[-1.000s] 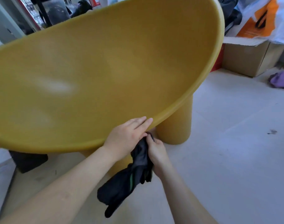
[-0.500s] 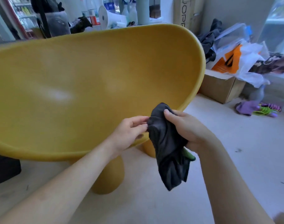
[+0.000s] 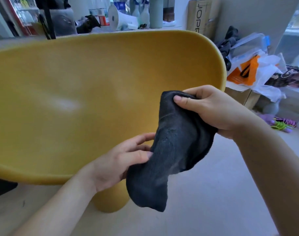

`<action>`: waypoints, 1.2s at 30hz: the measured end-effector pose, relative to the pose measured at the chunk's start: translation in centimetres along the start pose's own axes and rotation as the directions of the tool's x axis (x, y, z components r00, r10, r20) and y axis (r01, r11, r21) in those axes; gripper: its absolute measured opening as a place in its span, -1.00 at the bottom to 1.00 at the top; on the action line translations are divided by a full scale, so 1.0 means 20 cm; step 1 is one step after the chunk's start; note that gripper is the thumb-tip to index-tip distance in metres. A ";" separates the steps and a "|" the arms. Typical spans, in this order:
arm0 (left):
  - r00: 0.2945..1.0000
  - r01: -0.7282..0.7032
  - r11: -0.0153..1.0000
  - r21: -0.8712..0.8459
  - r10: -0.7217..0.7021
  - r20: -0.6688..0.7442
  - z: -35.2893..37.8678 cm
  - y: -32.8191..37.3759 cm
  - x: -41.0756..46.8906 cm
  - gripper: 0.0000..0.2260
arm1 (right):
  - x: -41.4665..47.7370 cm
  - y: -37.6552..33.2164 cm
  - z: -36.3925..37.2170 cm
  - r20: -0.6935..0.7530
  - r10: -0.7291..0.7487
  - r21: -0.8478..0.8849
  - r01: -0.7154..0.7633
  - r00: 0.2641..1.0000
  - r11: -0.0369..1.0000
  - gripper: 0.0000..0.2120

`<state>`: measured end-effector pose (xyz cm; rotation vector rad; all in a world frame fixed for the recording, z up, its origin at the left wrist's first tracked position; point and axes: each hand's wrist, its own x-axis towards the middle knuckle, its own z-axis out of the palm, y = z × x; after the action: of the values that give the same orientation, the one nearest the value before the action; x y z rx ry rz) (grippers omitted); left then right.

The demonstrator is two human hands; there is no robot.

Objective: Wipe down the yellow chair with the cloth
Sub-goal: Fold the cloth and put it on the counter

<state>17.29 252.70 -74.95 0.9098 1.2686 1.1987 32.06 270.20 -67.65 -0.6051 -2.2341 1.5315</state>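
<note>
Cloth: my right hand [image 3: 218,109] clenches the dark grey terry cloth [image 3: 170,147]; my left hand [image 3: 121,164] pinches its side.
Chair: smooth yellow plastic chair [image 3: 87,99] (rim just behind).
Floor: pale floor [image 3: 213,193] open rightward.

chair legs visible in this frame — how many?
1: a round leg under the front rim of the yellow chair, behind the left hand and dark cloth. Other legs may be hidden by the seat shell.

pale floor [image 3: 213,193] bears yellow chair [image 3: 94,99].
</note>
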 end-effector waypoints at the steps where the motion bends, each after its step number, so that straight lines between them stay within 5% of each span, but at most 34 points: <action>1: 1.000 -0.008 0.998 0.063 0.009 -0.009 0.00 0.02 0.00 -0.67 | 0.01 -0.04 0.01 0.008 -0.012 -0.023 0.013 1.000 1.000 -0.75; 4: 0.960 -0.126 0.967 0.222 0.175 -0.218 0.03 0.15 0.00 -0.85 | 0.02 -0.22 -0.01 0.012 -0.041 -0.119 0.042 0.999 0.992 -0.74; 7: 0.853 -0.121 0.935 0.334 0.270 -0.446 0.05 0.36 -0.05 -0.80 | 0.01 -0.49 -0.11 0.093 0.000 -0.160 0.015 0.996 0.987 -0.80; 12: 0.886 -0.011 0.940 0.340 0.167 -0.433 0.14 0.90 -0.24 -0.89 | 0.03 -1.00 -0.26 0.053 0.062 -0.271 -0.045 0.997 0.961 -0.90; 17: 0.968 0.146 0.984 0.103 -0.120 -0.220 0.23 1.60 -0.54 -0.56 | 0.11 -1.67 -0.43 -0.085 0.207 0.004 -0.208 0.975 0.978 -0.69; 20: 0.946 0.188 0.973 0.131 -0.144 -0.290 0.28 2.01 -0.75 -0.69 | 0.19 -2.06 -0.51 -0.087 0.329 0.174 -0.311 0.940 0.934 -0.47; 23: 0.928 0.060 0.997 -0.049 -0.074 -0.365 0.35 2.38 -0.97 -0.81 | 0.16 -2.24 -0.54 -0.085 0.552 0.428 -0.470 0.829 0.772 -0.40; 25: 0.911 -0.025 0.979 -0.201 -0.061 -0.408 0.39 2.58 -1.09 -0.82 | 0.04 -2.23 -0.47 0.144 0.664 0.498 -0.634 0.734 0.592 -0.29; 27: 0.914 -0.088 0.920 -0.382 -0.078 -0.398 0.40 2.70 -1.18 -0.77 | -0.10 -2.22 -0.31 0.478 0.554 0.489 -0.730 0.682 0.477 -0.20; 29: 0.911 -0.124 0.859 -0.497 -0.099 -0.400 0.37 2.77 -1.25 -0.76 | -0.20 -2.30 -0.14 0.619 0.388 0.503 -0.724 0.683 0.472 -0.19; 33: 0.870 -0.136 0.822 -0.553 -0.167 -0.463 0.27 2.80 -1.36 -0.68 | -0.18 -2.50 0.00 0.587 0.186 0.591 -0.574 0.788 0.567 -0.45; 36: 0.849 -0.086 0.865 -0.494 -0.196 -0.491 0.17 2.80 -1.39 -0.71 | -0.13 -2.62 -0.03 0.465 0.200 0.470 -0.432 0.862 0.770 -0.69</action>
<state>14.83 236.58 -14.58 0.1443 1.2903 1.7002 27.10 252.56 -18.50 -0.5485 -1.8089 2.5591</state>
